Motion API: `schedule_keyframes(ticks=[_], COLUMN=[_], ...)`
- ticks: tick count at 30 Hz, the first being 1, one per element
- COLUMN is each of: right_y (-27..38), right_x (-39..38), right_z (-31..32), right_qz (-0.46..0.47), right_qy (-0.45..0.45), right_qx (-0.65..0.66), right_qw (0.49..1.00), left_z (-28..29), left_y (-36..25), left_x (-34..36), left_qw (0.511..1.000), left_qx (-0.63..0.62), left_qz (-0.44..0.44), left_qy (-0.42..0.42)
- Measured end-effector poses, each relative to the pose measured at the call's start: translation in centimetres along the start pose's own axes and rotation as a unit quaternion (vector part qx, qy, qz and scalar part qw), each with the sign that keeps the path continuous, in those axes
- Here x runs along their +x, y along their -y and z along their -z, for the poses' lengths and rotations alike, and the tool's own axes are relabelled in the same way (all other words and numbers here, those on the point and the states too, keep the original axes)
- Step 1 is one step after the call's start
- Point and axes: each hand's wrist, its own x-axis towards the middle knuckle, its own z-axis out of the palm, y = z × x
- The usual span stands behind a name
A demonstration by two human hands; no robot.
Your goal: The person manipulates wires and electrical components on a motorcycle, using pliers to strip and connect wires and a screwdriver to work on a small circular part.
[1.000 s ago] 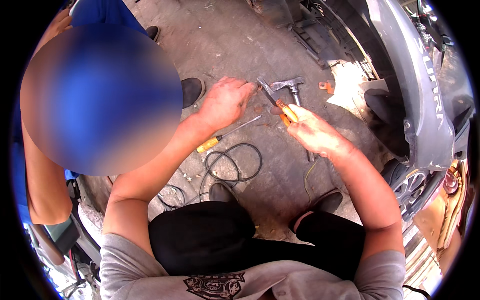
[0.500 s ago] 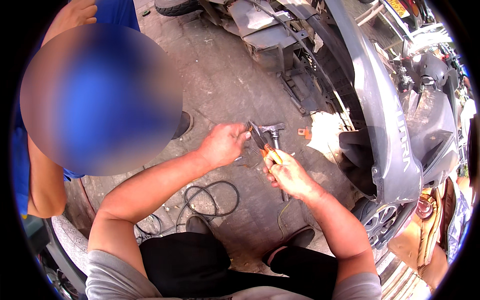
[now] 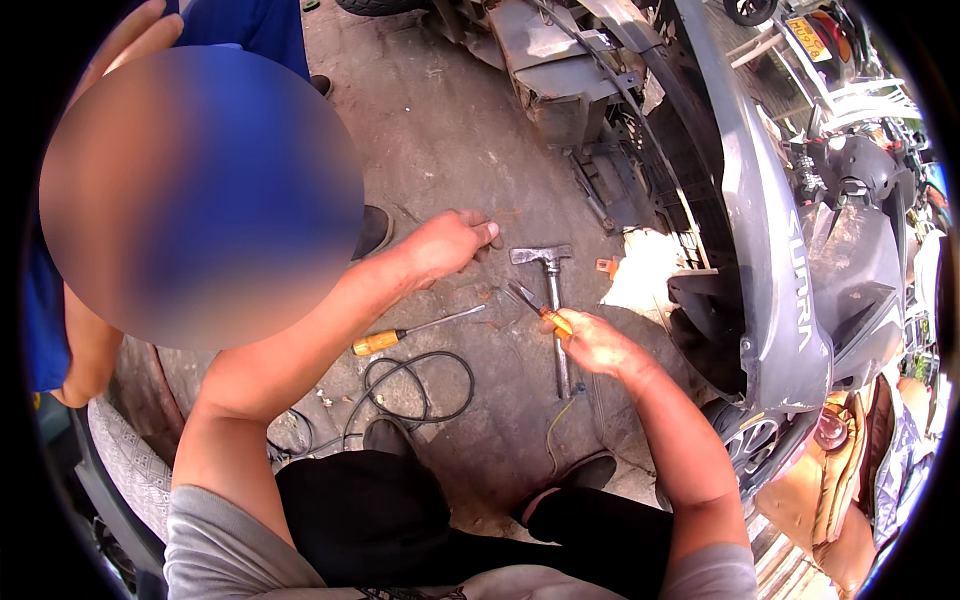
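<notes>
My right hand (image 3: 600, 345) is closed on orange-handled pliers (image 3: 532, 304), their jaws pointing up and left above a metal hammer (image 3: 540, 256) lying on the floor. My left hand (image 3: 450, 245) is up and left of the pliers, apart from them, fingers curled and pinched. A thin coppery bit shows by its fingertips, too small to name or to tell whether it is held. Below that hand a yellow-handled screwdriver (image 3: 376, 342) lies beside a looped black cord (image 3: 418, 417) on the concrete floor (image 3: 450, 130).
At the left a co-worker in blue (image 3: 250, 20), mostly blurred out, is close by. Along the right stands a dismantled vehicle with a grey body panel (image 3: 770, 250). Beside it lie white scrap (image 3: 640, 270) and brown padded material (image 3: 830, 480). My feet and knees are at the bottom.
My left hand has moved up, away from the pliers' jaws, where it was half a second ago. My right hand with the pliers has shifted slightly right. The view has also shifted.
</notes>
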Motion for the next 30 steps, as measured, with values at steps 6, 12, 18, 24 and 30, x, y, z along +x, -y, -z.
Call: schedule_keyframes(ticks=[6, 12, 18, 24, 30], right_y=[-3.7, 1.4, 8.1, 5.6, 3.8], right_x=[1.7, 0.2, -0.5, 1.2, 1.3], right_z=[-1.8, 0.1, 4.1, 4.1, 4.7], right_qz=[0.069, 0.12, 0.206, 0.179, 0.181], right_qy=[0.07, -0.205, -0.235, -0.333, -0.343], right_qx=[-0.068, -0.063, 0.364, 0.372, 0.283], right_qw=[0.993, 0.969, 0.878, 0.848, 0.877], left_z=[-0.8, -0.8, -2.1, -3.7, -4.1], left_y=[-2.1, -2.8, -4.1, -3.9, -3.8], left_x=[-1.3, -2.0, -2.7, -2.9, -2.0], left_qw=[0.982, 0.881, 0.906, 0.906, 0.952], left_qx=[-0.15, -0.4, -0.317, -0.334, -0.24], left_qz=[-0.095, -0.038, 0.003, 0.002, -0.041], left_qy=[0.065, 0.249, 0.28, 0.26, 0.188])
